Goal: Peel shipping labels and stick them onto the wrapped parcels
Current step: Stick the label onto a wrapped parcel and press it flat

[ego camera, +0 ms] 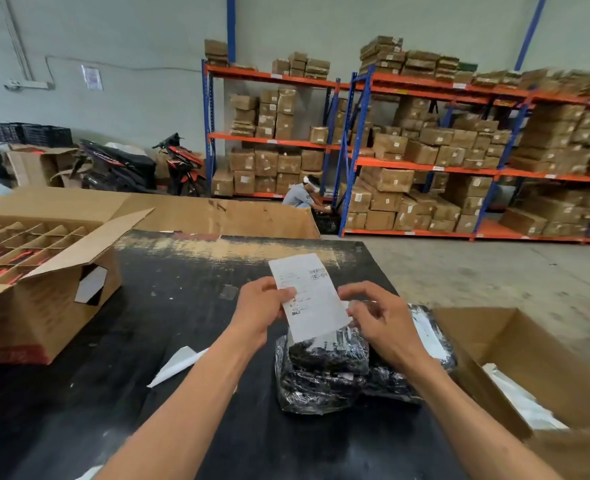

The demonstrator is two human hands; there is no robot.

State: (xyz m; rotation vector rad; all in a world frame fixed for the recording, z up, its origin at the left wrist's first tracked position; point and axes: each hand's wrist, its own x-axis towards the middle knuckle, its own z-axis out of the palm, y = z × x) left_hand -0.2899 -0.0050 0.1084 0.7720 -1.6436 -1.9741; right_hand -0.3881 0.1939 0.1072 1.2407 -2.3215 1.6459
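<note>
White thermal label (309,292) is up in both hands, held roughly upright over the parcels, print side facing the camera. Left hand (262,308) pinches its left edge, thumb on the face, fingers behind; that hand looks like the anchor. Right hand (378,317) has its fingers curled at the label's lower right edge, likely working the backing loose. Can't tell whether the liner has actually started to separate; that corner is hidden behind the fingers.

Judging by the pose, holding it in the air rather than flat on the table leaves both faces reachable for peeling, and it sits right above the drop point.

Wrapped parcels (324,372): black items in clear shiny film, stacked at 6 o'clock of the label, just below it, on the black table (148,358). The label's bottom edge overlaps the top parcel in view; contact or gap, can't tell. More wrapped stock runs off toward 4 o'clock, partly under the right forearm.

Around the work:
- White liner scrap (177,365) on the table at 8 o'clock of the parcels, probably a discarded backing.
- Open carton (515,362) at 3 o'clock, touching or just beside the parcel pile, white sheets inside. Probably the out-bin.
- Divided carton (44,258) at 10 o'clock, cells holding red-and-black items, well apart from the hands.

Step in hand: peel, not yet stick. Risk: film is wrinkled, so the label may bridge creases unless it's pressed down from 1 edge across.
</note>
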